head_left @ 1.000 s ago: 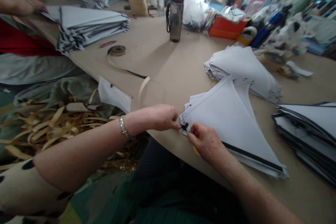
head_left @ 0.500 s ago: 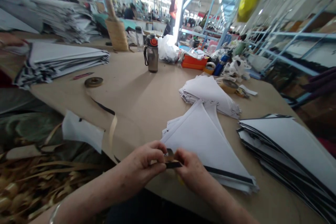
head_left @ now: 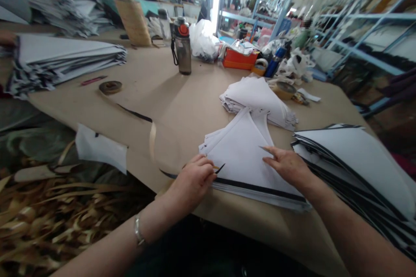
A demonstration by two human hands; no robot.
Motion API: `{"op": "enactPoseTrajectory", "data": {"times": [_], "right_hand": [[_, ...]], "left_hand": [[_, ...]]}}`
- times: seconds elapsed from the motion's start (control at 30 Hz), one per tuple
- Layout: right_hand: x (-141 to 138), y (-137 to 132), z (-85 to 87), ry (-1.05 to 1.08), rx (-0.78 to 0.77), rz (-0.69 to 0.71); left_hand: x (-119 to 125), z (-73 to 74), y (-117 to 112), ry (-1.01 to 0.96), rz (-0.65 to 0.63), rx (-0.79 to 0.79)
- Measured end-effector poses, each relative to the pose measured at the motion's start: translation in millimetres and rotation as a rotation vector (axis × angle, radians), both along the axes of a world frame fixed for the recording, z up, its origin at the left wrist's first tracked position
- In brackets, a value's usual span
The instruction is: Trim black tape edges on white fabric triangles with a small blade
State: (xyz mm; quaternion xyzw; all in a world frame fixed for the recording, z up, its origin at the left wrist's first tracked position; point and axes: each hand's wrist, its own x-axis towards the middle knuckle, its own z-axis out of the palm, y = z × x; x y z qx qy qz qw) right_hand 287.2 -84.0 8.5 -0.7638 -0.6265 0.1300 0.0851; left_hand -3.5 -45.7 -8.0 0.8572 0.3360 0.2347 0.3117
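Observation:
My left hand (head_left: 196,179) is closed on a strip of adhesive tape (head_left: 221,168), whose dark end sticks out past the fingers with a yellowish backing beside it. The strip runs back to a tape roll (head_left: 111,87) on the table. Just right of that hand lies a stack of white triangular panels (head_left: 242,151), with a black band (head_left: 256,188) along the near edge of the top one. My right hand (head_left: 287,166) is above the panels' right side, pinching a small pointed grey piece (head_left: 265,149); its kind is unclear.
Bordered panels (head_left: 357,156) are piled at right, more white panels (head_left: 256,97) behind. A bottle (head_left: 183,52), an orange box (head_left: 239,58) and a red pen-like item (head_left: 93,80) are on the table (head_left: 175,108). Tan strips (head_left: 78,220) heap at lower left. Another person's hand (head_left: 6,39) touches the left stack.
My hands were close together on the tape; now they are apart, the right one moved right and away over the panels. The view has shifted a little.

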Motion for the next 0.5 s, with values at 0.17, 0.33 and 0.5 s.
{"op": "enactPoseTrajectory", "data": {"times": [0.17, 0.33, 0.5], "right_hand": [[-1, -28, -17.1, -0.047, -0.136, 0.026], [-14, -51, -12.0, 0.299, -0.052, -0.051], [-54, -41, 14.8, 0.955, -0.008, -0.107]], "left_hand": [[-2, -9.2, -6, 0.27, -0.068, 0.097], [-10, 4.0, -18, 0.07, -0.019, -0.162], [2, 26.5, -26, -0.096, 0.039, -0.357]]}}
